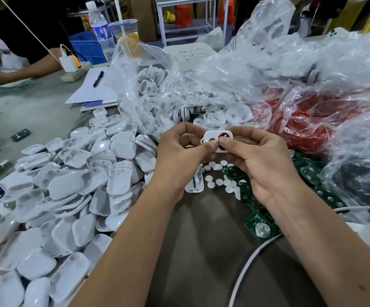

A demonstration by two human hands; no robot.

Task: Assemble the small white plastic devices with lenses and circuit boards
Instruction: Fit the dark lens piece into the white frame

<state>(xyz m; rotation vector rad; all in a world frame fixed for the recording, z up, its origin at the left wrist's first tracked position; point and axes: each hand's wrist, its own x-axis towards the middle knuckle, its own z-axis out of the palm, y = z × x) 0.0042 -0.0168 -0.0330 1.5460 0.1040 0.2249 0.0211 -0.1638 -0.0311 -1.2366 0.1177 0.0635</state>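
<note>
While both hands pinch one white shell (215, 140) above the middle of the worktop (201, 251), long axis running left to right, level between the two thumbs. Held from its left end by the left hand (179, 156), thumb and forefinger curled round the rim near the empty round hole. Held at its right end by the right hand (259, 160), thumb tip pressed on the red ring (223, 140) sitting in the second hole, forefinger wrapped over the top edge. Judged as seating the ring; whether fully home cannot be told, with the thumb covering its lower half.

Lying just below the hands, nearer the right one: white discs (218, 173) scattered loose, and green boards (261, 229) spread toward the right edge. Likely the next parts to fetch, so a short drop of the right hand would reach them while the left keeps the shell level.

Heaped along the left edge: white covers (79, 185), well apart from the right hand, close beside the left forearm. Piled toward the far edge: clear bags (223, 74) of more shells and a bag of red parts (301, 120).
</note>
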